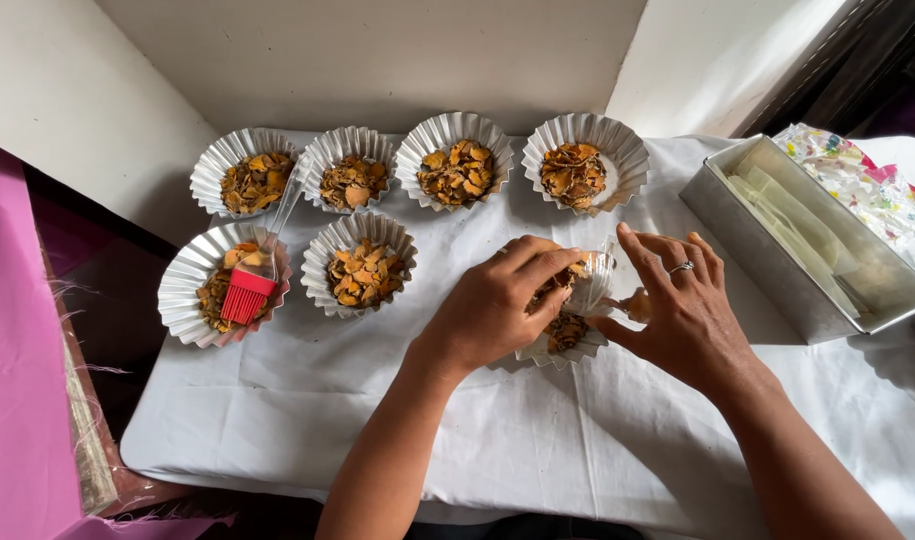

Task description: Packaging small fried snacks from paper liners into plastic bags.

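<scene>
Room first: pale walls meet in a corner behind the surface point(538, 450), which wears a white cloth w/ its front edge hanging near the person; a pink sheet point(13, 350) runs down the far left side. Most bare cloth lies along the front, below the hands, & between the foil cups and the metal loaf tin point(828, 300) at right, which is lined w/ pale paper strips. A flower-print wrapper point(863, 180) sits behind the tin. Back row holds four fluted foil cups point(458, 130) of orange-brown flakes, close to the wall; two more sit in front at left, one carrying a red silicone brush point(248, 292) w/ clear handle resting across it. Near centre, the seventh foil cup point(563, 345) sits under both hands. Left hand point(498, 310) curls over it, fingers point(553, 265) pinched on a small clear container point(593, 280) tipped over the cup. Right hand point(683, 310), ring on, fingers spread & mostly straight, thumb touching the container's side.
</scene>
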